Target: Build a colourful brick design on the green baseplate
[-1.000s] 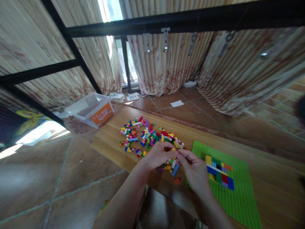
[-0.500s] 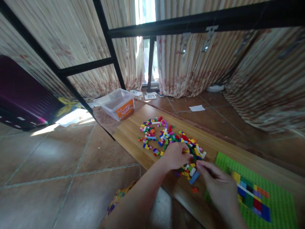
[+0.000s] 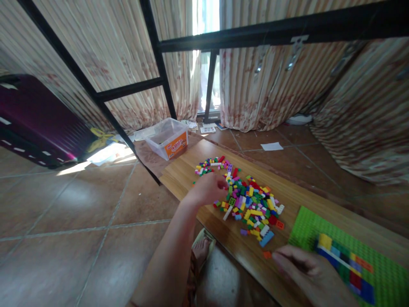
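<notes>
My left hand (image 3: 211, 188) reaches over the left part of a pile of small toy building bricks (image 3: 252, 200), its fingers curled downward. Whatever its fingertips hold, if anything, is hidden. My right hand (image 3: 311, 270) is low at the right, thumb and forefinger drawn together, their tips right beside an orange brick (image 3: 267, 255) on the wooden tabletop (image 3: 220, 232). I cannot make out anything in that pinch. Behind the right hand lies a green baseplate (image 3: 302, 224), bearing a block of coloured bricks (image 3: 347, 260) in several colours, partly covered by the hand.
A clear plastic tub (image 3: 168, 138) with an orange label stands beyond the table's far left end. Black metal bars (image 3: 255, 40) cross above, before striped curtains (image 3: 262, 94). A purple suitcase (image 3: 38, 119) is at the left on the tiled floor (image 3: 79, 213).
My left hand has moved left across the pile, uncovering its middle. My right hand has drawn back toward me, from the pile's edge to beside the orange brick. The view has shifted slightly.
</notes>
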Action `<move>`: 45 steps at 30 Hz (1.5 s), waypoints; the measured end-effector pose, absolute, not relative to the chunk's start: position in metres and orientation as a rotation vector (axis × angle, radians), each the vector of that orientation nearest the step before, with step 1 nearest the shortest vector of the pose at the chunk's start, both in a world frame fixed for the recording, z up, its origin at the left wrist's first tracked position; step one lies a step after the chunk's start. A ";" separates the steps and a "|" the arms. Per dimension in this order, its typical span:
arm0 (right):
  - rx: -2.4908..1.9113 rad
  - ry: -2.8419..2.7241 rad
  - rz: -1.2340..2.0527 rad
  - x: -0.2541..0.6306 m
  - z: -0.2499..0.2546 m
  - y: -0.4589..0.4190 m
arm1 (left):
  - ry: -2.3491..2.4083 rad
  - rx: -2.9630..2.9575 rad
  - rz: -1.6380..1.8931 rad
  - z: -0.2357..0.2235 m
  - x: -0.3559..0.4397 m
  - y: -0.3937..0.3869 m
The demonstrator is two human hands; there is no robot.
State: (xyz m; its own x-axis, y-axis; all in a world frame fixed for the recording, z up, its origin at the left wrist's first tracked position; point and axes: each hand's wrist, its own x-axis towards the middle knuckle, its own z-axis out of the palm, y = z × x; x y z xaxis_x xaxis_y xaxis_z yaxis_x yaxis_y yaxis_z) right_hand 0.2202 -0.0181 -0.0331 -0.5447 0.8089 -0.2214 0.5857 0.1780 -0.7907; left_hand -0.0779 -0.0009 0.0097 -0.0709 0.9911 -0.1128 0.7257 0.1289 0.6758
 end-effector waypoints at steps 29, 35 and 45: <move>-1.120 -1.277 1.275 0.163 -0.025 -0.015 | 1.052 1.200 0.619 0.014 -0.021 -0.006; -1.099 -1.076 1.383 0.165 -0.029 -0.011 | 1.036 1.067 0.631 0.009 -0.004 0.000; -0.995 -0.697 1.701 0.164 -0.026 -0.010 | 1.053 0.992 0.661 0.007 -0.001 0.002</move>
State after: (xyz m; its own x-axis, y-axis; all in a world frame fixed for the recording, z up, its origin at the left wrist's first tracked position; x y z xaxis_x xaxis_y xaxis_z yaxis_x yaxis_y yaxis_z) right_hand 0.1643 -0.0096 -0.0257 -0.1577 0.9439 -0.2900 -0.4687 -0.3300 -0.8194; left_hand -0.0010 0.0018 0.0070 0.3768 0.8363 -0.3982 0.0056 0.4278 0.9039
